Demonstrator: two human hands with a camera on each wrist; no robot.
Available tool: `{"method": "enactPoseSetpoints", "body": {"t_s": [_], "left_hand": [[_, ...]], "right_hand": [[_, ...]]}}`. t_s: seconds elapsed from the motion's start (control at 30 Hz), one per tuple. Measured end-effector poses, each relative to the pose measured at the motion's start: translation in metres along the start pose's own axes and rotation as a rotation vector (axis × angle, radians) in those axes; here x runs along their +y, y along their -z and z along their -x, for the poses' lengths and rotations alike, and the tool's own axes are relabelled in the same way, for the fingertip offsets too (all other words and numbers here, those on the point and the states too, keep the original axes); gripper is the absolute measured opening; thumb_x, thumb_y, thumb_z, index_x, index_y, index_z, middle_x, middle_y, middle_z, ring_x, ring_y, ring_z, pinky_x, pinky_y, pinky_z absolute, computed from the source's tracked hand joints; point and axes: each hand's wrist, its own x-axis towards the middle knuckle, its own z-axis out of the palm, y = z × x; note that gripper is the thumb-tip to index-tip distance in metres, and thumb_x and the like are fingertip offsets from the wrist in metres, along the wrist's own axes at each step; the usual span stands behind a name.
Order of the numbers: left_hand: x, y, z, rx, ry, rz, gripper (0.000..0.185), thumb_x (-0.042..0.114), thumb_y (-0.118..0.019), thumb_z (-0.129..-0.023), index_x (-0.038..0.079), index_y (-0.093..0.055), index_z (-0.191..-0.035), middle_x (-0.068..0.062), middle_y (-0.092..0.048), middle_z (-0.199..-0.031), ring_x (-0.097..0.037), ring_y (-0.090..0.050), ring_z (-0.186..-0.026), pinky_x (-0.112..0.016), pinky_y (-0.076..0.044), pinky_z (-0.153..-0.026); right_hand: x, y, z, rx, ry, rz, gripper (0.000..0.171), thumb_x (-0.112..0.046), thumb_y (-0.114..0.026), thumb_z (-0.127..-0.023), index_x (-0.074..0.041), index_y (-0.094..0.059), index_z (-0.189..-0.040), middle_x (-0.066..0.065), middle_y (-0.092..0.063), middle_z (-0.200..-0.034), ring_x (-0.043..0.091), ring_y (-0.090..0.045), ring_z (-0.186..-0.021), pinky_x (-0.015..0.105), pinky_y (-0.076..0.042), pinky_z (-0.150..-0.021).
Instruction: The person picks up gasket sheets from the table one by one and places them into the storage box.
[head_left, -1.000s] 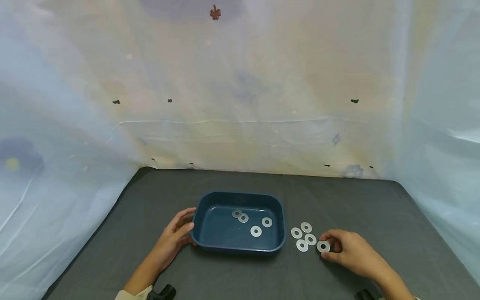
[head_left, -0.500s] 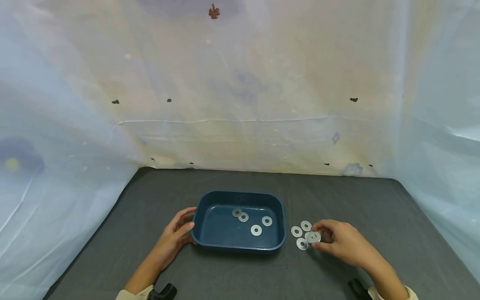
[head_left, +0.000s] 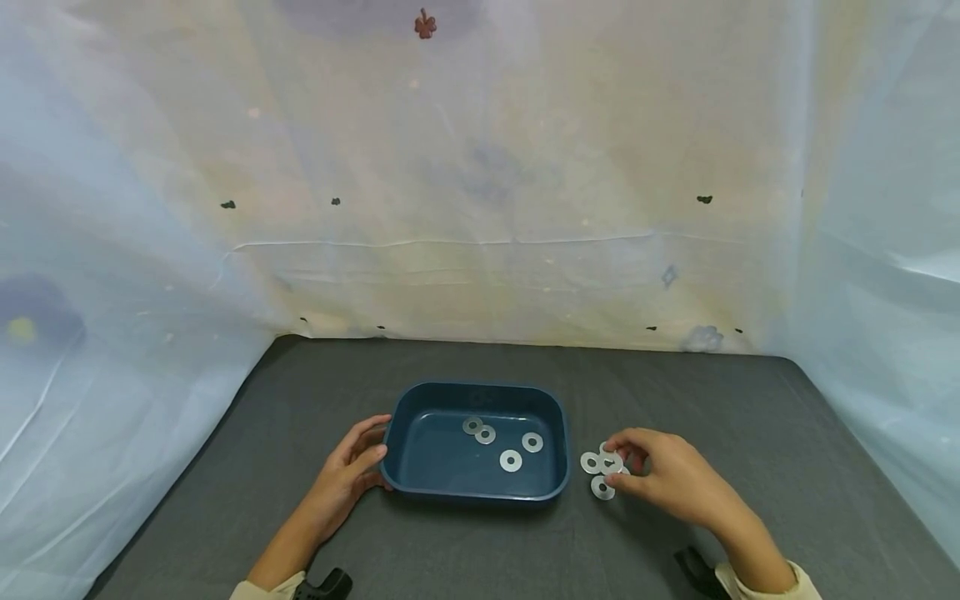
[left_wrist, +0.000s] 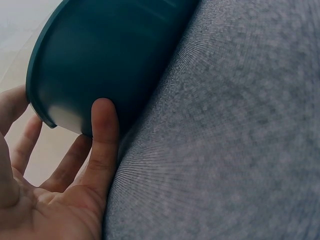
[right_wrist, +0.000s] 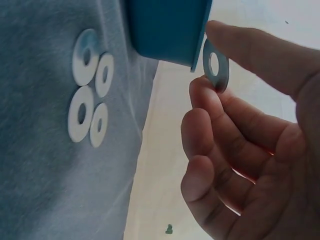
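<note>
Against the left end of a dark blue rectangular tray [head_left: 480,486] rests my left hand [head_left: 351,467]. In the left wrist view its thumb [left_wrist: 104,135] lies straight along the outer wall, with the other fingers spread at the far side. My right hand [head_left: 667,475] pinches a flat metal washer [right_wrist: 223,75] between thumb and finger, off the cloth. Below and beside it, several washers [right_wrist: 81,114] lie on the cloth, partly hidden by that hand in the head view. More washers [head_left: 511,461] lie flat inside the tray, two of them overlapping.
A dark grey cloth [head_left: 465,550] covers the table. Pale patterned curtains [head_left: 487,167] hang behind it and at both sides. The tray's right wall stands just left of the loose washers.
My right hand has moved left and slightly away from me with the pinched washer, passing over the loose ones. The left hand and the tray stay in place.
</note>
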Motion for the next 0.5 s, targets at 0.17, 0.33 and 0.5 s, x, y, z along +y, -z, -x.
{"method": "enactPoseSetpoints", "body": {"t_s": [0.17,0.33,0.5], "left_hand": [[0.001,0.000,0.000,-0.002,-0.007,-0.005,0.053,0.023,-0.046,-0.107,0.012,-0.027,-0.156,-0.003,-0.043,-0.143,-0.014,-0.060,-0.109,-0.041,-0.056,-0.078],[0.002,0.001,0.000,-0.022,-0.026,-0.009,0.052,0.023,-0.045,-0.108,0.012,-0.027,-0.155,-0.006,-0.042,-0.145,-0.015,-0.060,-0.110,-0.042,-0.056,-0.078],[0.001,0.001,0.000,-0.024,-0.025,-0.010,0.052,0.023,-0.044,-0.108,0.013,-0.026,-0.156,-0.002,-0.044,-0.143,-0.014,-0.060,-0.110,-0.041,-0.056,-0.078]], "right_hand": [[-0.006,0.000,-0.004,0.005,0.000,0.009,0.029,-0.038,-0.079,-0.084,-0.025,-0.070,-0.108,-0.013,-0.062,-0.089,0.003,-0.053,-0.076,0.022,-0.042,-0.062],[-0.015,0.001,-0.009,0.013,0.017,0.005,0.030,-0.039,-0.079,-0.084,-0.025,-0.070,-0.109,-0.013,-0.065,-0.094,0.001,-0.053,-0.076,0.022,-0.041,-0.060],[-0.025,0.002,-0.016,0.025,0.038,0.009,0.031,-0.041,-0.079,-0.084,-0.025,-0.070,-0.109,-0.014,-0.065,-0.094,0.001,-0.053,-0.079,0.023,-0.043,-0.063]]}}
